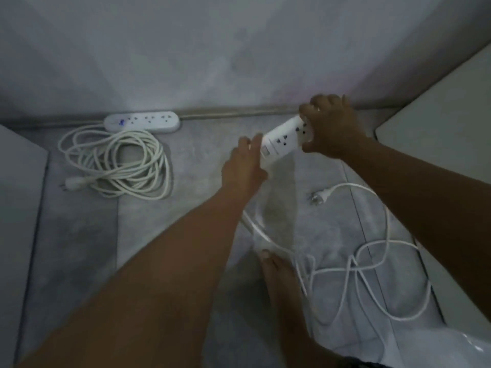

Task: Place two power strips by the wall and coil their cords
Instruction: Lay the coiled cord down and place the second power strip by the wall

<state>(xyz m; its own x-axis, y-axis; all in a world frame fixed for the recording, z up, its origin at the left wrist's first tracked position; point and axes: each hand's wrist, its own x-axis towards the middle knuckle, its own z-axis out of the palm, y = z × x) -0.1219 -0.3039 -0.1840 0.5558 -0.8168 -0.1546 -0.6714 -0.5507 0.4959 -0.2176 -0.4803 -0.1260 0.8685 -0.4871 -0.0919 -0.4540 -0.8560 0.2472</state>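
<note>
One white power strip (142, 121) lies along the base of the wall at the left, its cream cord (117, 166) coiled in front of it with the plug (73, 183) at the coil's left. A second white power strip (285, 138) is held tilted above the floor near the wall. My right hand (332, 128) grips its far end and my left hand (245, 166) holds its near end. Its white cord (372, 261) sprawls in loose loops over the floor at the lower right, with the plug (317, 196) lying free.
A grey wall (212, 49) runs across the top with a skirting strip (239, 112) at its foot. The floor is grey tile (79, 235). A pale panel (438, 115) stands at the right. My bare foot (281, 282) rests beside the loose cord.
</note>
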